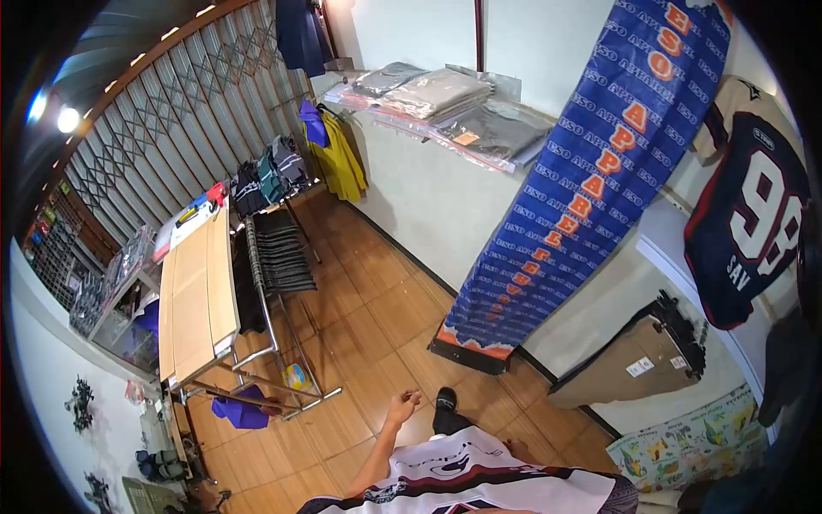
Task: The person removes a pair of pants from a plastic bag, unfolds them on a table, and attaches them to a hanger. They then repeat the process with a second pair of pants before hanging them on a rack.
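Fingers (413, 397) of the left hand (400, 412) are loosely bent and seem to grip nothing; the hand hangs in the air over the tiled floor (364, 338), beside the dark shoe (446, 399), perhaps for balance. As for the right hand (517, 449), it is mostly hidden past the white jersey (454, 467) which the person wears, so I cannot tell how its fingers are or whether they hold something.

Nearest to the left hand, yet apart from it, is the clothes rack (312, 403), next to the long table (195, 300). Its dark clothes (285, 248) hang close in one row, probably to save space and keep them in order. Across the walkway, packed clothes (437, 92) lie flat in clear plastic, which likely protects them from dust. Brown trousers (629, 364) hang with their labels outward, presumably for easy reading.
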`<state>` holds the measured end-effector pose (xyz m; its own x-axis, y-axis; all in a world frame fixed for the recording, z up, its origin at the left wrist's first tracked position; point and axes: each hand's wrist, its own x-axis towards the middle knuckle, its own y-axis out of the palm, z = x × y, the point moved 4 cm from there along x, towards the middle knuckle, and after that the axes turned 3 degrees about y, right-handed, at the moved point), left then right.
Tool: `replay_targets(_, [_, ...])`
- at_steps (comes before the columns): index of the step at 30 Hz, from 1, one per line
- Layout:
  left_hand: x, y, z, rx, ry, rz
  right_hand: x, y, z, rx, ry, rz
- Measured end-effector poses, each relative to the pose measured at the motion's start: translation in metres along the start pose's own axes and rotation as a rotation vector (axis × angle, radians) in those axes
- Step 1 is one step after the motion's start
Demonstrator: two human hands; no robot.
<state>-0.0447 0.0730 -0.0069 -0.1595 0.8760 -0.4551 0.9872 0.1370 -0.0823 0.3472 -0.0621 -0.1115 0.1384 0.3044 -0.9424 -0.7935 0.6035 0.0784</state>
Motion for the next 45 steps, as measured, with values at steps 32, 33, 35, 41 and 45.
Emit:
replay_targets(32, [0.346,0.112,-0.641,0.119,1.074,0.465,-0.276,0.466,0.599,-0.080,-1.448,0.079])
replay_targets(33, [0.349,0.114,-0.662,0.118,1.081,0.456,-0.283,0.474,0.606,-0.070,-1.472,0.014])
replay_targets(35, [0.375,0.119,-0.692,0.209,1.238,0.411,-0.281,0.488,0.622,-0.149,-1.502,-0.137])
replay_targets(41, [0.450,0.145,-0.733,0.469,1.278,0.396,-0.265,0.510,0.648,-0.222,-1.534,-0.409])
replay_targets(45, [0.478,0.163,-0.736,0.538,1.275,0.372,-0.264,0.514,0.658,-0.234,-1.468,-0.516])
